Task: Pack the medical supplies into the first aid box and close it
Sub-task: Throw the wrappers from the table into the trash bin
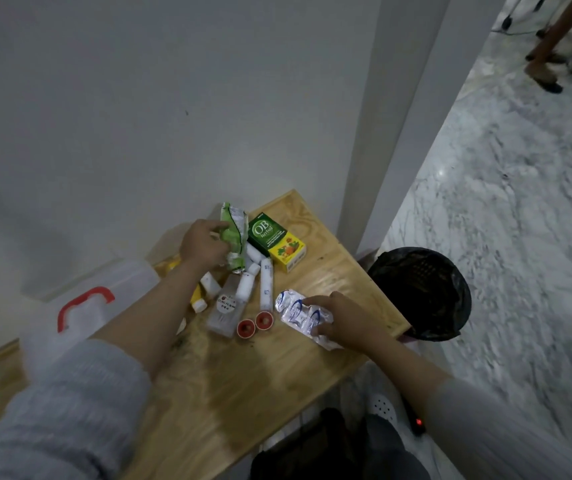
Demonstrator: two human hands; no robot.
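Both hands are busy over a small wooden surface [277, 375] pushed up against a white wall. The left hand [203, 245] has its fingers closed around a green and white crinkly packet [234, 233], lifted a bit above the pile. The right hand [341, 320] is down on a white and blue foil packet [300, 315] near the right edge, fingers curled over it and pinching it from both sides, with the packet apparently lying on the wood.

Between the hands sits the rest of the supplies: a green and yellow "OB herbal" box [276, 242] at the back, a few small white bottles [265, 284] lying side by side, a clear flat bottle [225, 311] with a red mark on its label, and two little round red tins [255, 323] just beside it. Something yellow [196, 294] pokes out from under the left forearm, can't tell what it is.

The first aid box [80, 313] is off to the left on the same surface, translucent white with a red handle. It's blurry, so I can't say if the lid is open or shut.

A black bin [423, 292] with a liner stands on the marble floor just right of the surface.
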